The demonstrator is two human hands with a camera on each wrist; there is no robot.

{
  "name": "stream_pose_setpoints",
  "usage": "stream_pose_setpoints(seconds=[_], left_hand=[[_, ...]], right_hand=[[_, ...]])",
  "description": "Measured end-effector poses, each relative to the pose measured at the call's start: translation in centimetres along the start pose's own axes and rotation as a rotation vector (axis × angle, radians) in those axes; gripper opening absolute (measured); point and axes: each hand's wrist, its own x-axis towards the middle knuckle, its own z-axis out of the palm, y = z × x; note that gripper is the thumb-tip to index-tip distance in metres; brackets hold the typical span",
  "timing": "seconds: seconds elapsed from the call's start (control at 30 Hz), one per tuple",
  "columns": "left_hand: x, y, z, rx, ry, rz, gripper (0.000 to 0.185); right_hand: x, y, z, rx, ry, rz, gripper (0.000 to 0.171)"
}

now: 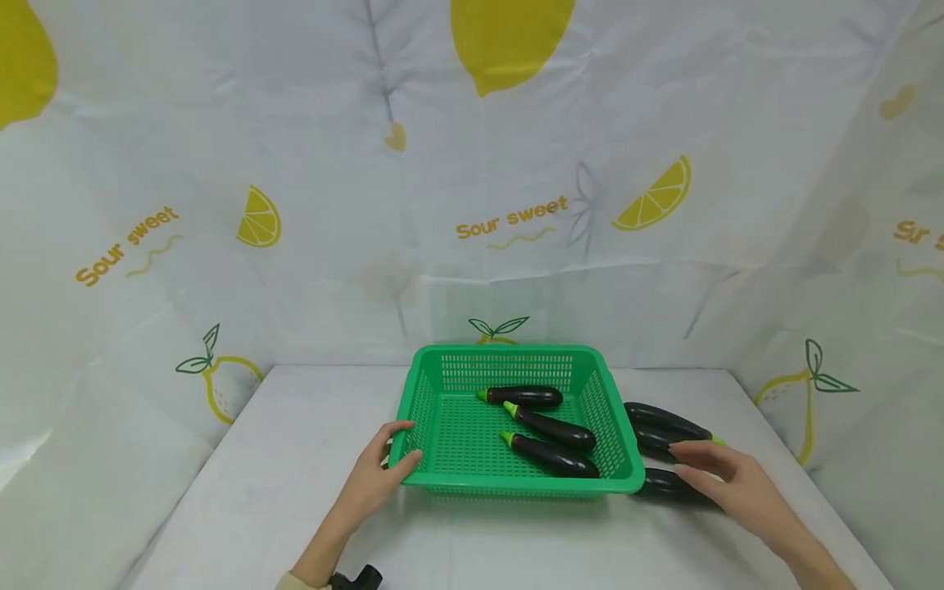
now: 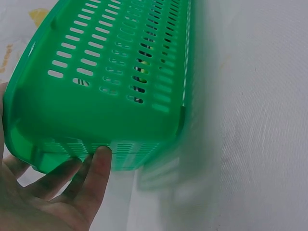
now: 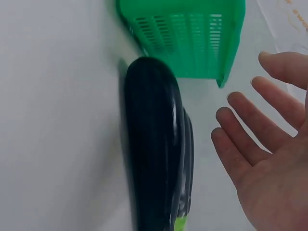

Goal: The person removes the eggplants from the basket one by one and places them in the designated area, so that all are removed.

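Observation:
A green plastic basket (image 1: 516, 482) with slotted walls stands on the white table. My left hand (image 1: 371, 483) grips its left side near the front corner, the thumb over the rim; in the left wrist view, fingertips (image 2: 101, 161) touch the outer wall. Three dark eggplants lie inside the basket, among them a front eggplant (image 1: 556, 459). Right of the basket lie three more, including a far eggplant (image 1: 667, 419) and a near eggplant (image 1: 667, 485). Above these hovers my right hand (image 1: 741, 492), its fingers apart and holding nothing, beside a large eggplant (image 3: 153, 144) in the right wrist view.
Behind the table (image 1: 295, 459) hangs a white sheet (image 1: 332, 246) printed with lemons and lettering, which also runs down both sides. A small black object (image 1: 359, 578) shows by the left wrist at the bottom edge.

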Motion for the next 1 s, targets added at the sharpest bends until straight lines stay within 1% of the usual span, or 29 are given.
stream_pose_setpoints(seconds=[0.1, 0.17, 0.43, 0.5, 0.6, 0.77, 0.87, 1.0], left_hand=[[0.0, 0.0, 0.0, -0.005, -0.001, -0.001, 0.051], [0.0, 0.1, 0.0, -0.006, 0.0, 0.001, 0.051], [-0.2, 0.1, -0.2, -0.002, -0.001, -0.002, 0.05], [-0.3, 0.3, -0.3, -0.003, -0.001, -0.006, 0.049], [-0.3, 0.5, -0.4, -0.003, -0.007, -0.012, 0.049], [-0.2, 0.9, -0.6, 0.013, -0.023, -0.015, 0.052], [0.0, 1.0, -0.6, 0.024, -0.022, -0.008, 0.053], [0.1, 1.0, -0.8, 0.063, -0.012, 0.017, 0.055]], right_hand=[[0.1, -1.0, 0.5, 0.073, -0.012, -0.063, 0.037], [0.3, -1.5, 0.8, 0.105, -0.026, -0.085, 0.038], [1.1, -2.4, 2.4, 0.268, -0.131, -0.136, 0.047], [1.3, -2.5, 2.9, 0.305, -0.159, -0.136, 0.049], [1.6, -2.8, 3.4, 0.317, -0.173, -0.11, 0.053], [2.1, -3.2, 3.8, 0.284, -0.16, -0.053, 0.058], [2.5, -3.3, 4.0, 0.298, -0.179, -0.048, 0.06], [3.0, -3.3, 4.1, 0.303, -0.197, -0.051, 0.06]])
